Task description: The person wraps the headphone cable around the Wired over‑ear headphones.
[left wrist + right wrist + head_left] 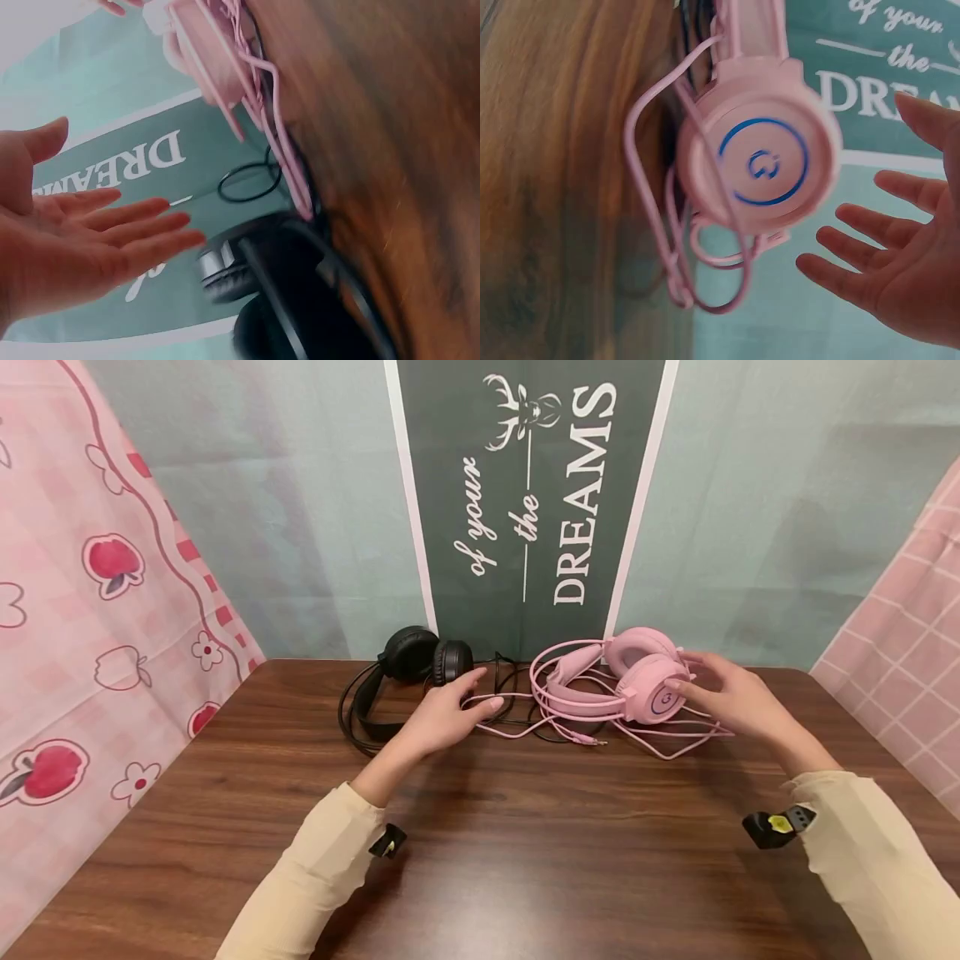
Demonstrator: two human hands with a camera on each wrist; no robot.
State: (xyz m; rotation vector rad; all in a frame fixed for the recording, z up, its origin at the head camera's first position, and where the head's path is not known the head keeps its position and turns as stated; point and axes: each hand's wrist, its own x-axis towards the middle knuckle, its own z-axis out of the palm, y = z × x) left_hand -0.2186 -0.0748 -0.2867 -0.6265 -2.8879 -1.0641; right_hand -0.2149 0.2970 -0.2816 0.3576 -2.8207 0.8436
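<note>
head: left hand (441, 718) and right hand (738, 700) are hovering, fingers spread wide.
pink over-ear headset (645, 692) beside right fingers is looking light; its stiff headband (754, 30) is probably offering firmest grip.

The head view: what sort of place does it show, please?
Probably a curtained-off indoor workspace: a wood-grain table, a grey-green backdrop printed "DREAMS" behind it, and pink apple-print cloth along its left side.

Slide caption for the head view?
Left hand near black headphones, right hand near pink headphones, both pairs on a brown table.
</note>
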